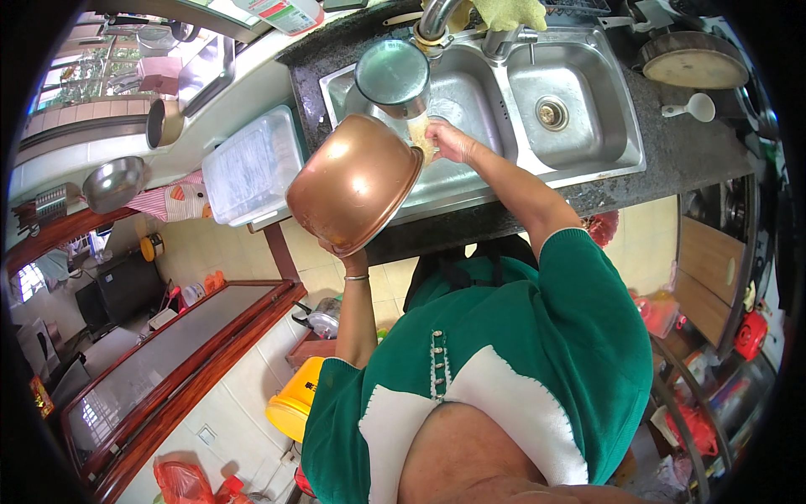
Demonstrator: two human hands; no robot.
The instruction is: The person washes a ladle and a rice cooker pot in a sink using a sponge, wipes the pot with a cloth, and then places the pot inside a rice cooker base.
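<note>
A copper-coloured inner pot (353,181) is tilted over the front left of the sink, its outer base and side toward me and its inside turned away. My left hand (346,256) grips its lower rim from beneath, with most of the fingers hidden by the pot. At the rim's right side, my right hand (453,141) is closed on a beige scrubbing pad (421,134), which is pressed against or just inside the rim. Behind the pot, a round metal vessel (392,74) with a greenish top stands by the left basin (466,92).
The tap (437,21) rises behind the left basin. The right basin (558,109) has a drain strainer. On the dark counter to the right lie a frying pan (697,63) and a white scoop (693,107). A translucent plastic tub (256,172) stands to the left.
</note>
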